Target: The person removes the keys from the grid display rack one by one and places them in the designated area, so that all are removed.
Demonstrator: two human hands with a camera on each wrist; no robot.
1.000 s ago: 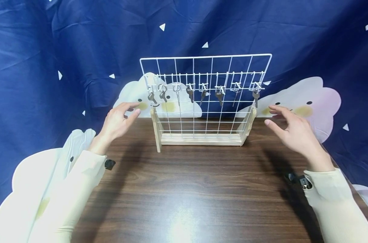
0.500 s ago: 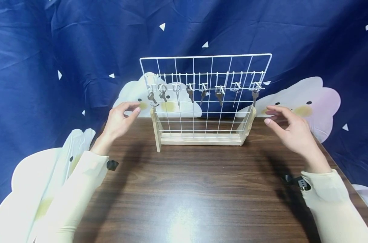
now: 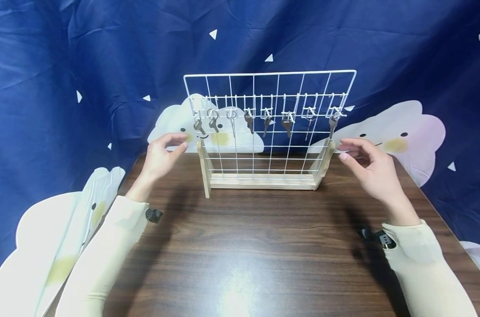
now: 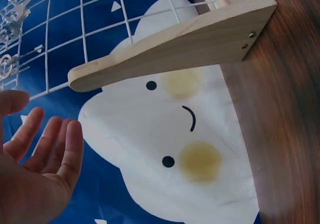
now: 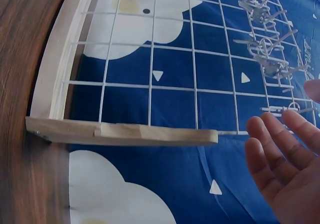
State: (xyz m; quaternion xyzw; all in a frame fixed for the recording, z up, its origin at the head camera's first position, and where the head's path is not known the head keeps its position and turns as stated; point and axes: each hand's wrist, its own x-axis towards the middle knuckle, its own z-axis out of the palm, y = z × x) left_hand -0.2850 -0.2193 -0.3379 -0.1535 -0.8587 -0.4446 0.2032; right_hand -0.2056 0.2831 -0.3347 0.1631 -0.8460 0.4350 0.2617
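A white wire grid rack (image 3: 269,147) stands on a wooden base (image 3: 261,182) at the back of the table. Several keys on rings hang from white hooks in a row across it, among them a key (image 3: 286,127) right of the middle. My left hand (image 3: 160,157) is raised beside the rack's left wooden side piece (image 4: 175,49), fingers relaxed and holding nothing. On the other side my right hand (image 3: 368,165) hovers just off the right wooden side piece (image 5: 125,133), thumb and fingers apart, also holding nothing. The rightmost key (image 3: 333,125) hangs nearest to it.
Brown wood-grain table (image 3: 240,237) lies in front of the rack. Behind hangs a dark blue cloth (image 3: 240,39) printed with white clouds and triangles. Black straps with small devices sit at both wrists, such as the left wrist device (image 3: 154,215).
Both hands have drifted inward toward the rack, the left one to the right and the right one to the left. Rack and keys stay in place.
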